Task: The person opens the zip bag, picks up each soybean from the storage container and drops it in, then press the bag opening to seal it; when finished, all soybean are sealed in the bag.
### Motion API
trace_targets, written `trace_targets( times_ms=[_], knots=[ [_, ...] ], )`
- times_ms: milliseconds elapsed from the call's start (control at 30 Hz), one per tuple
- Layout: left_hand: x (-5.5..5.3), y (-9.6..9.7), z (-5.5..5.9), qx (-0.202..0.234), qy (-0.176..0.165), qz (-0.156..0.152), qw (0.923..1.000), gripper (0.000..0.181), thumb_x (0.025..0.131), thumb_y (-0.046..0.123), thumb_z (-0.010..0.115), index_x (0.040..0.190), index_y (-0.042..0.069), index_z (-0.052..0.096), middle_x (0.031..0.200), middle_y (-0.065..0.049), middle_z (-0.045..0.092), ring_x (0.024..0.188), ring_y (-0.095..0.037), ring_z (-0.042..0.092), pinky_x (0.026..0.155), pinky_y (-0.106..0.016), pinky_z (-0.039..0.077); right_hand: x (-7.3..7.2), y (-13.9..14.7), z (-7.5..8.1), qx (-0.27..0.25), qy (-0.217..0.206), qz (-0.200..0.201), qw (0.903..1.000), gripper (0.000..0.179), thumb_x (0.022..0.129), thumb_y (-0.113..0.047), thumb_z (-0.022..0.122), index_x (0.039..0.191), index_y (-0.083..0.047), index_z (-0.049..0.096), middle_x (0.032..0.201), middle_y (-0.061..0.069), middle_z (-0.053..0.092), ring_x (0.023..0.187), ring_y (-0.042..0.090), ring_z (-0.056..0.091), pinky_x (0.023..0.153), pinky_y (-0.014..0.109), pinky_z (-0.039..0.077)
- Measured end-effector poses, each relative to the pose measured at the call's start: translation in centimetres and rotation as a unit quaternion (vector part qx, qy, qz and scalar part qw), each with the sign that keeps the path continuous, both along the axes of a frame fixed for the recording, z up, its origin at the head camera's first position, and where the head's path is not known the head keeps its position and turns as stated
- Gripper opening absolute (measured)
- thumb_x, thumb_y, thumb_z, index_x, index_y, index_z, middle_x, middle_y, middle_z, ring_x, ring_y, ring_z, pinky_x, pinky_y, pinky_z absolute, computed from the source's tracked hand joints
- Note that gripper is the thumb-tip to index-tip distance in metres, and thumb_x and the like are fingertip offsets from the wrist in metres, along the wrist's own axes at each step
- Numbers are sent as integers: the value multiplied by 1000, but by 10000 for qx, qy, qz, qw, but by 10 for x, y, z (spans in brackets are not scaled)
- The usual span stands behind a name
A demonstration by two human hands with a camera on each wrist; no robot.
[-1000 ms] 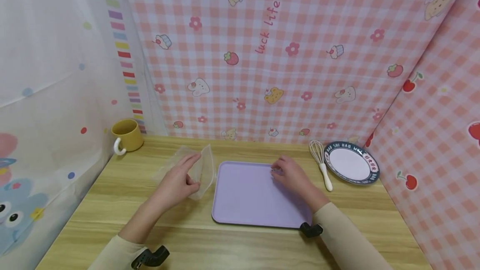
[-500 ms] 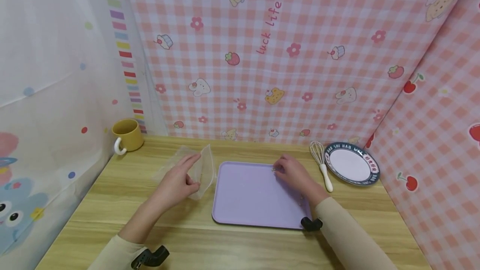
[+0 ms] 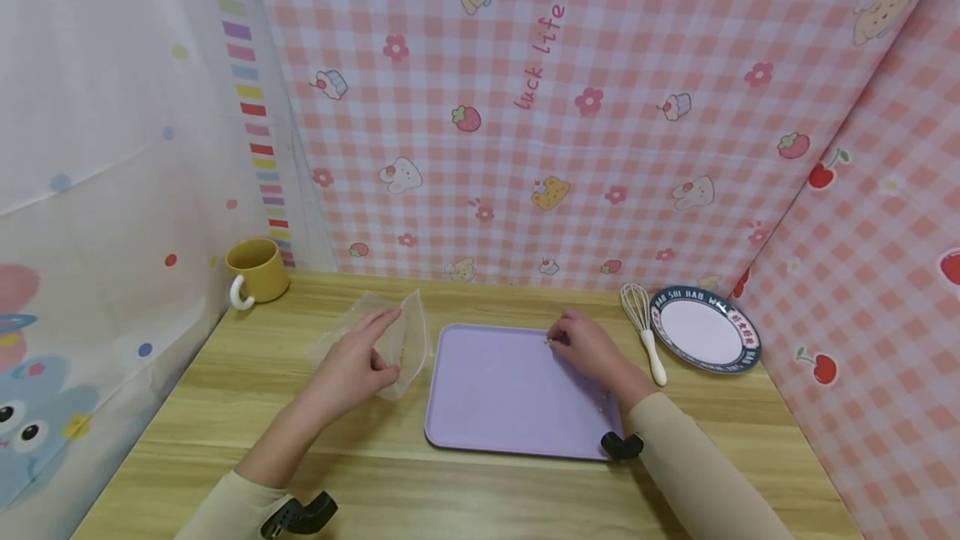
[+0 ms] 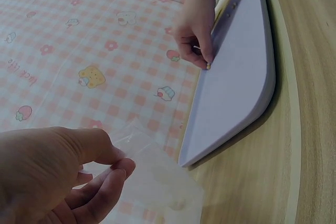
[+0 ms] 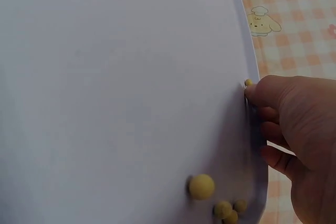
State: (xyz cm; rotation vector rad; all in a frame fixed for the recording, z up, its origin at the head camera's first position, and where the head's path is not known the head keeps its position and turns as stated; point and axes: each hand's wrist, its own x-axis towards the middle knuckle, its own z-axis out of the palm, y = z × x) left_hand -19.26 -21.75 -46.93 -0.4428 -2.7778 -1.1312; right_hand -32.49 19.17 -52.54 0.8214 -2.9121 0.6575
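Note:
My left hand point(image 3: 354, 363) pinches a clear plastic bag point(image 3: 411, 350) by its edge, left of a lilac tray point(image 3: 498, 390). In the left wrist view the bag point(image 4: 157, 179) hangs from thumb and fingertips. Over the tray's far edge, my right hand point(image 3: 588, 348) has thumb and finger together on a small round yellow bean point(image 5: 248, 82), like a soybean. The same bean point(image 4: 208, 66) shows at its fingertips in the left wrist view. Several loose beans point(image 5: 201, 187) lie at the tray's right end, partly under the right forearm in the head view.
A yellow mug point(image 3: 258, 272) with a white handle stands at the back left. Right of the tray lie a whisk point(image 3: 647, 340) and a plate point(image 3: 701, 330) with a dark patterned rim. Checked cloth point(image 3: 480, 148) hangs behind the wooden table point(image 3: 420, 494).
My right hand has shifted slightly right along the tray's far edge, and its thumb and finger have drawn together on the bean. The left hand and bag have stayed in place.

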Motion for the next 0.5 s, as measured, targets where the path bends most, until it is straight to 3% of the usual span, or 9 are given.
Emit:
trace_targets(
  times_ms=[233,500],
  knots=[
    [1,0,-1,-17,-11,-27,10000,86,87,-4,84,164,-2,47,163,-20,49,71,-5,66,64,-26,58,1,0,-1,-33,-35,-30,10000,5,98,-7,83,100,-3,81,96,1,64,88,17,61,82,40,55],
    [2,1,0,-46,41,16,10000,86,86,-5,84,164,-1,47,162,-20,51,71,-5,65,64,-26,58,2,1,-3,-114,4,-143,9998,5,94,-7,83,94,-8,79,96,0,63,88,17,61,82,40,56]
  ],
)
